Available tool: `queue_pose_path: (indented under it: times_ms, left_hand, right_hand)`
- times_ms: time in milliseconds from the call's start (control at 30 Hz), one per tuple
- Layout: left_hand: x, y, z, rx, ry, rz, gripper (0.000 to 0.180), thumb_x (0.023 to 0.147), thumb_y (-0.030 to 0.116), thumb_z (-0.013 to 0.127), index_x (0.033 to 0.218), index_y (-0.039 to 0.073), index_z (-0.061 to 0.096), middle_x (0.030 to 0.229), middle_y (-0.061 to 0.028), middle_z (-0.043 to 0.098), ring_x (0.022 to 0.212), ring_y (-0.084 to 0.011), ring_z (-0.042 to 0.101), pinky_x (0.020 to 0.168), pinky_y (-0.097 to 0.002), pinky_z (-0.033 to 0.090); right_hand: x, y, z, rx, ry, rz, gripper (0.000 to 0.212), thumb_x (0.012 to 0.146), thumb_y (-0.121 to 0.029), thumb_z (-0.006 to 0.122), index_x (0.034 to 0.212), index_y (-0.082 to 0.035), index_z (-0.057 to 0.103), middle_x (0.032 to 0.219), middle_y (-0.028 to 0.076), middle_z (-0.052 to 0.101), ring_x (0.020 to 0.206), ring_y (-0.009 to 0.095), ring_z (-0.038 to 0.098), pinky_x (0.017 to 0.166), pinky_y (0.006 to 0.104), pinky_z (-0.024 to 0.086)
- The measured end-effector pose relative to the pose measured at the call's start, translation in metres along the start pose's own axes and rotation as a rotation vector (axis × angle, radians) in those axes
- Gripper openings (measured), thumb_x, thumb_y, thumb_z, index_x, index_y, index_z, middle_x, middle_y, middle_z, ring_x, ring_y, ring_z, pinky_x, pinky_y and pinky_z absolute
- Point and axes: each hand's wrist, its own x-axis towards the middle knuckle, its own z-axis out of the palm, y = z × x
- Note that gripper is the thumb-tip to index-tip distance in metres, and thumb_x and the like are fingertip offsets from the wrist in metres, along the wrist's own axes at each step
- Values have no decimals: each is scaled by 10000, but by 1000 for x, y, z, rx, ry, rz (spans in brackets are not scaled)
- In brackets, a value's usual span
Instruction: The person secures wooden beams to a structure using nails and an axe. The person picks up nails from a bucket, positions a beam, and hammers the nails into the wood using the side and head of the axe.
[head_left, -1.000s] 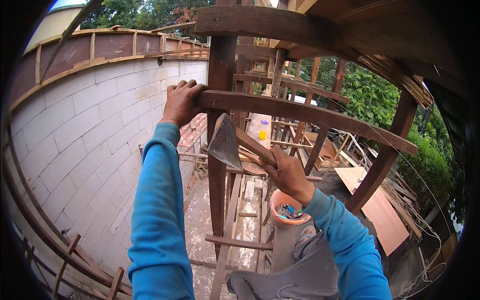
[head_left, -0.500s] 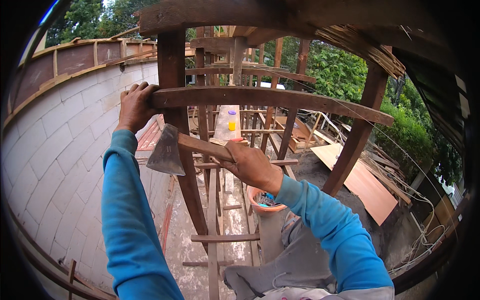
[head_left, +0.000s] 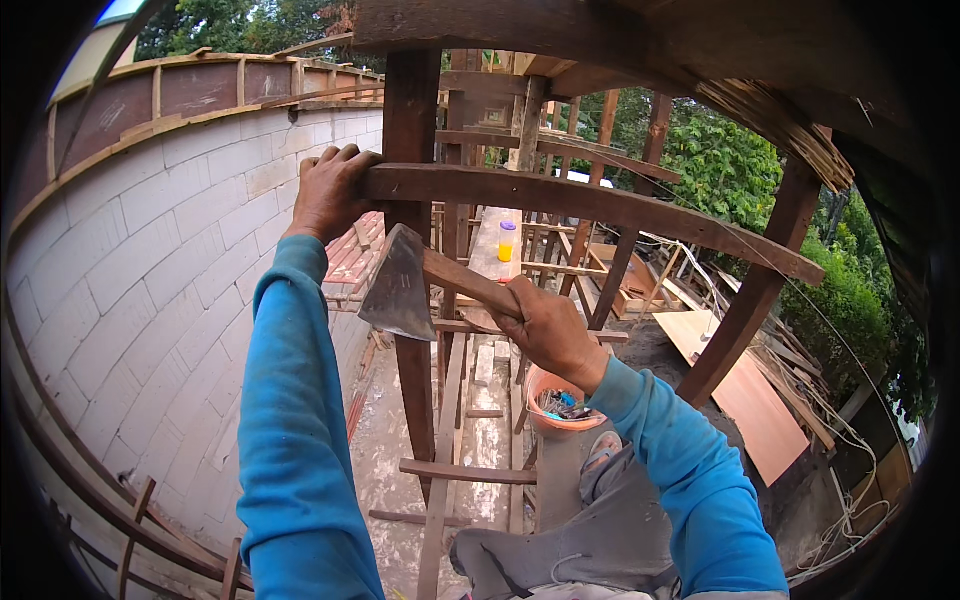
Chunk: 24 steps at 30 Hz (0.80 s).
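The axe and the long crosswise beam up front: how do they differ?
The axe has a broad grey metal head; the beam is plain dark wood.
The axe is much shorter than the beam.
The axe is held by its handle in the right grip, while the beam has the left grip at its left end.
Both show brown wood, though the axe's handle looks lighter.

A wall (head_left: 170, 260) of pale grey blocks runs along the left, topped by brown boards (head_left: 200, 92) framed in lighter wood. Below lies a pale, stained floor (head_left: 388, 480). Green trees (head_left: 725, 170) stand at the right in soft daylight.
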Motion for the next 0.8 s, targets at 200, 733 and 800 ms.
queue_pose_path:
  times_ms: [200,733,800]
  left_hand:
    - [-1,2,1,-22,-5,-5,579,618,407,836,1135,228,647,1058,-2,605,1088,-241,541,913,-437,375]
    - [-2,-1,2,-11,33,24,417,736,332,765,1122,220,656,1035,-13,611,1067,-234,554,897,-435,387]
    - [0,4,1,-23,27,18,417,738,330,764,1125,219,655,1040,-10,612,1067,-235,555,897,-440,388]
  right_hand:
    - [3,-18,-6,1,82,-171,307,804,-223,747,933,-53,526,801,137,630,713,336,658,593,416,523]
    - [22,-8,-5,-2,91,-213,266,862,-242,687,928,-59,504,685,168,615,671,383,651,585,481,517]
    - [26,7,2,-44,89,-223,270,857,-240,689,929,-56,505,714,168,626,675,381,651,583,473,521]
